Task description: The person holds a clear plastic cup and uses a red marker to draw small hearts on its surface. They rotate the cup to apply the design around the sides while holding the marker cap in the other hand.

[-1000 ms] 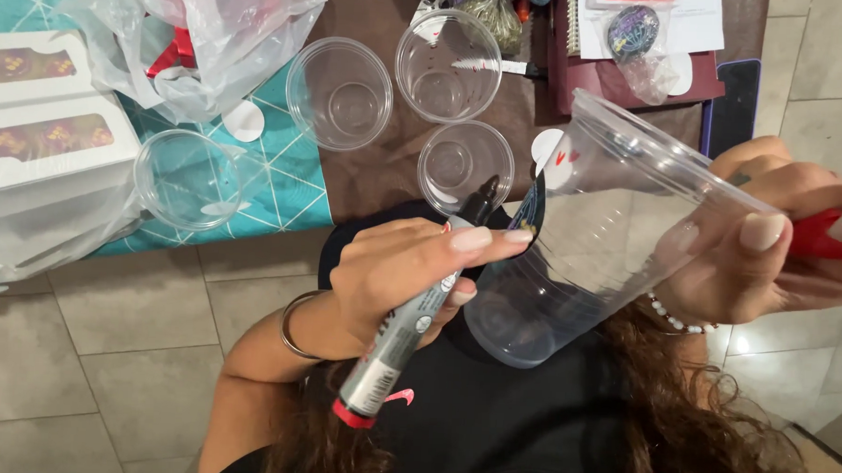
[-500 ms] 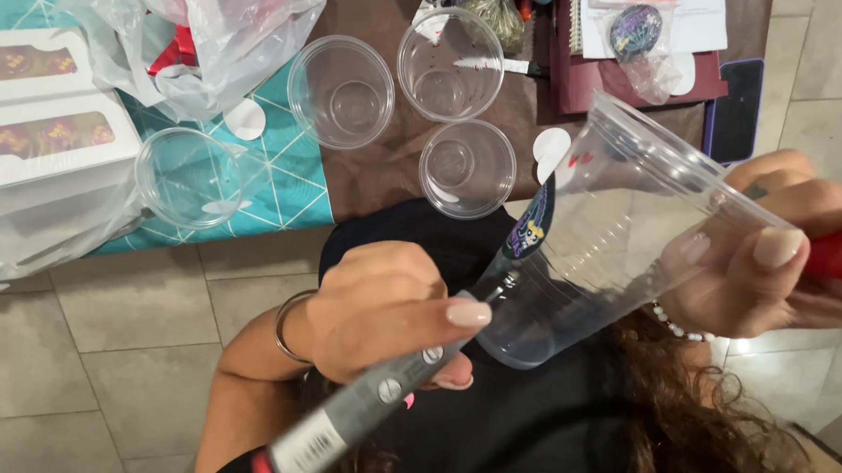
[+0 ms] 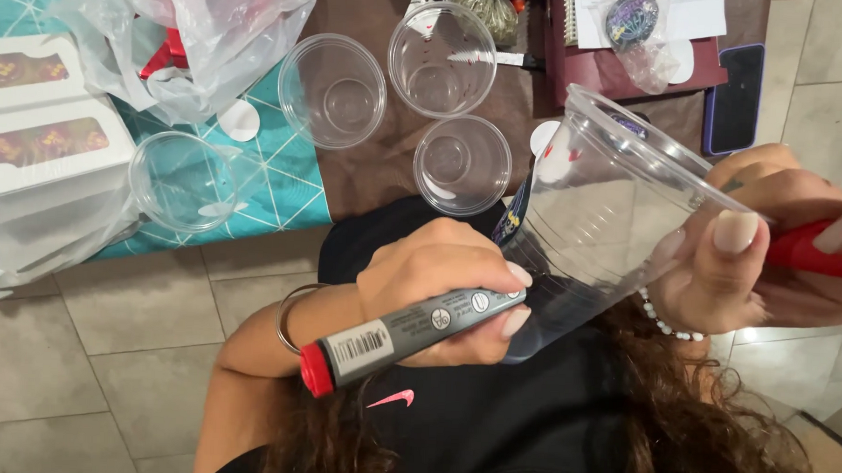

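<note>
My left hand (image 3: 429, 274) grips a grey marker (image 3: 408, 329) with a red end, lying nearly level. Its dark tip rests against the outside of a large clear plastic cup (image 3: 609, 206). My right hand (image 3: 747, 248) holds this cup tilted on its side, with the mouth facing up and to the left and fingers pressed on its wall. The same hand also pinches a red cap-like piece (image 3: 812, 250). A few small red marks show on the cup's wall near the rim.
Several empty clear cups stand on the table: one (image 3: 333, 89), another (image 3: 443, 58), a third (image 3: 462, 163); one more (image 3: 182, 182) sits on the teal cloth. White window boxes (image 3: 42, 144), a plastic bag (image 3: 195, 33), a phone (image 3: 736, 98) and a maroon notebook (image 3: 632, 67) lie around.
My left hand has swung the marker from steeply upright to almost level and slid down the cup's side. The cup has tilted slightly more in my right hand.
</note>
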